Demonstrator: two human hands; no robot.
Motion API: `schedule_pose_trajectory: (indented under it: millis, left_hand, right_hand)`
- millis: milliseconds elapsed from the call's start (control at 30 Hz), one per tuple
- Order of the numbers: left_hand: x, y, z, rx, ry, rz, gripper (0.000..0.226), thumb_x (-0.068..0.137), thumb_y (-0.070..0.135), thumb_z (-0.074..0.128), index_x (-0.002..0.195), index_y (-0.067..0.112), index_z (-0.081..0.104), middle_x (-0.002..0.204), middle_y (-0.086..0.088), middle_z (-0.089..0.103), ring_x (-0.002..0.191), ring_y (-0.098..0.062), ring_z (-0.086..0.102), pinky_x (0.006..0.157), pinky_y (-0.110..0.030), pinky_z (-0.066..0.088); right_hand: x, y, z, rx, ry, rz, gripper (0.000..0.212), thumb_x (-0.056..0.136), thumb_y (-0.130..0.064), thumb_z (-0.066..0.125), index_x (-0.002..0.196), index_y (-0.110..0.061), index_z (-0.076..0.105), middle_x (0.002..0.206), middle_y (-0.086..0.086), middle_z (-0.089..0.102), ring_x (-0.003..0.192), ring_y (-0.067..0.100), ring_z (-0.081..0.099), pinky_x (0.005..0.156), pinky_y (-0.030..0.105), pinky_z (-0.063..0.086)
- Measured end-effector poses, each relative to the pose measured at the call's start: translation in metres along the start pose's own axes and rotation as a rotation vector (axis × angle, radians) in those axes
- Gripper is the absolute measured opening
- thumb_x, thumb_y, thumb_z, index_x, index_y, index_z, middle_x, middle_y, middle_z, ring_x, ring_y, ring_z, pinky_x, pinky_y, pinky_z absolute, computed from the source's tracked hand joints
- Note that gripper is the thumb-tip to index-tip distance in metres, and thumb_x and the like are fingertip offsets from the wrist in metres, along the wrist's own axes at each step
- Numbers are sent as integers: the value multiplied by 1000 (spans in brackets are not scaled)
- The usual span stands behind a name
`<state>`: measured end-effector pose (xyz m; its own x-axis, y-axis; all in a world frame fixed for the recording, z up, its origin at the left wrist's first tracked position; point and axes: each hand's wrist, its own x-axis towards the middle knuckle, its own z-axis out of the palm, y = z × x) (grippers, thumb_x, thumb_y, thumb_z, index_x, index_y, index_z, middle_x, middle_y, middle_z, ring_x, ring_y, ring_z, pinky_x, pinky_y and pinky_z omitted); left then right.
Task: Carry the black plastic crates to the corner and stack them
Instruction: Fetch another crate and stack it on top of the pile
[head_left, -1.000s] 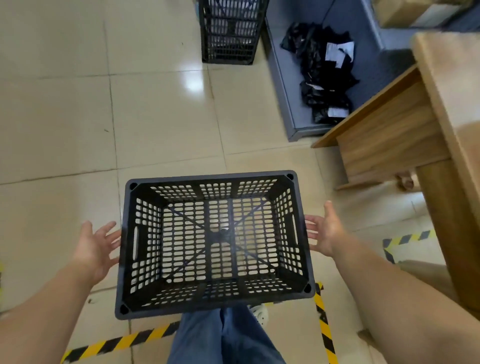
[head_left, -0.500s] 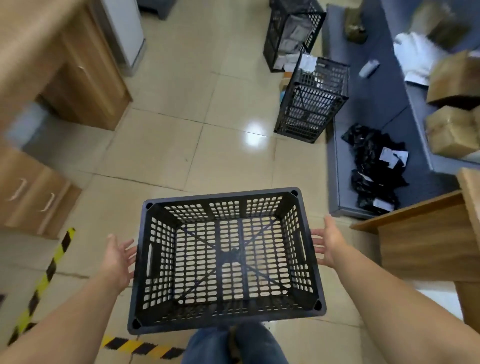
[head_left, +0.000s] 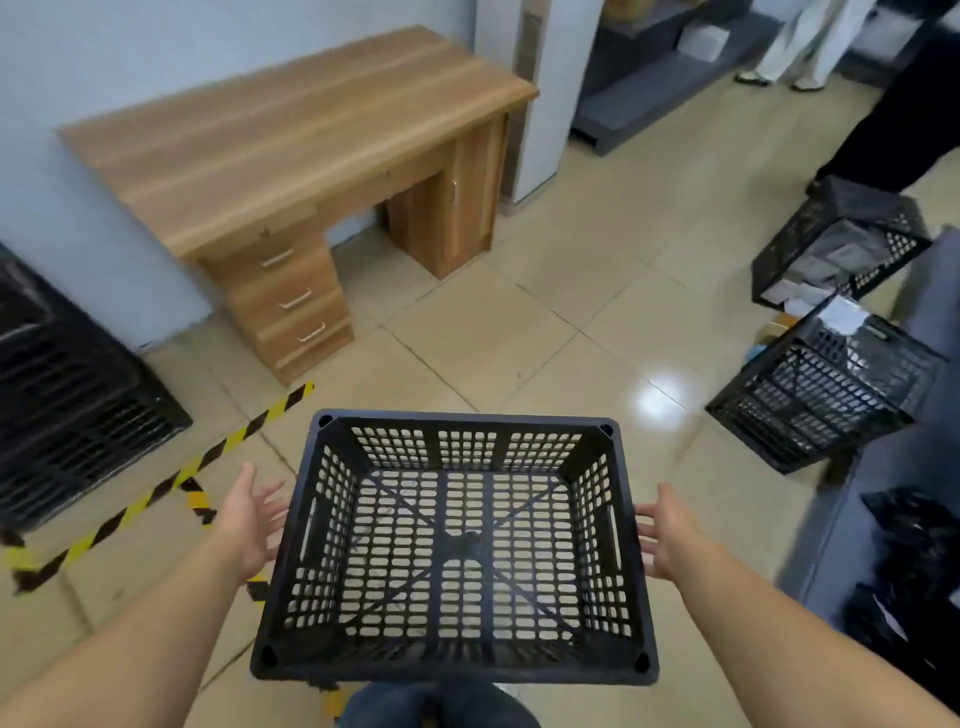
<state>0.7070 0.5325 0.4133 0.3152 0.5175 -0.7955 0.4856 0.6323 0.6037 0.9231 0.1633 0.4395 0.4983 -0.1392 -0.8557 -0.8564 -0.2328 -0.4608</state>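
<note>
Now I see the head view has swung left since half a second ago: a wood-grain desk (head_left: 291, 135) and striped floor tape (head_left: 156, 488) fill it. The perforated rectangular crate (head_left: 457, 551) stays between flat-fingered left hand (head_left: 249, 519) and right hand (head_left: 665, 535), both pressing its sides above glossy tiles (head_left: 519, 332).

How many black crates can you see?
4: one carried between the hands, two with stuff inside on the floor at right, one blurry at far left. More may be hidden.
</note>
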Motion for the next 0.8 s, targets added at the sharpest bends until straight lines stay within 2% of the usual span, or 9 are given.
schedule_pose_trajectory:
  millis: [100,167,233,367,467,567,633,733,800]
  left_hand:
    - [-22,-10,-29,-65,46,14,74,89,69,20,137,18,45,143,-12,43,133,-29,35,108,-56,19]
    - [-36,-15,-49,-111,65,15,74,90,68,20,136,16,46,137,-11,46,130,-29,38,107,-56,20]
    - [-50,-21,-71,-167,92,23,75,89,68,20,134,15,49,128,-10,49,119,-26,42,106,-55,21]
    - [-80,-35,-113,-297,152,64,72,88,69,20,128,18,52,121,-8,48,112,-23,41,103,-52,23]
    - [-102,-44,-142,-390,192,106,70,88,69,23,124,18,54,106,-6,54,106,-22,44,94,-47,28]
    - [-121,-49,-175,-469,239,163,67,90,67,22,121,18,55,90,-3,53,84,-18,46,91,-42,28]
    - [-132,-51,-199,-526,257,204,65,91,66,21,121,19,54,88,-3,54,81,-17,47,86,-38,32]
    - [-149,-50,-237,-599,267,252,65,90,66,22,119,18,55,89,-6,55,81,-19,48,70,-31,34]
    - [-159,-48,-264,-644,277,280,65,90,66,22,116,16,55,96,-9,55,82,-20,49,72,-31,34]
  right_hand:
    - [-6,-12,19,-111,-101,-41,53,97,-48,29,117,-4,51,102,18,57,89,31,54,80,45,42]
    - [-14,-19,33,-167,-158,-67,55,96,-50,33,119,-4,51,109,19,57,93,33,54,76,43,44]
    - [-23,-25,48,-210,-206,-99,57,95,-52,36,120,-2,51,109,20,57,89,32,55,71,41,46]
    - [-44,-28,81,-283,-291,-166,60,94,-54,36,119,-1,50,117,23,55,98,35,54,81,46,45]
    - [-64,-27,108,-312,-354,-216,62,93,-56,35,117,-1,50,112,21,55,96,34,54,80,46,44]
    - [-86,-26,136,-308,-430,-249,68,90,-61,35,116,0,53,103,17,57,89,31,55,87,47,46]
    - [-103,-24,156,-309,-474,-267,73,88,-65,35,115,0,53,99,15,55,87,29,54,89,45,45]
    - [-133,-19,186,-328,-528,-288,75,86,-68,35,111,1,52,96,15,54,84,27,53,81,40,46]
    - [-154,-14,209,-358,-560,-307,75,86,-68,35,110,1,52,94,14,53,82,27,52,79,39,44]
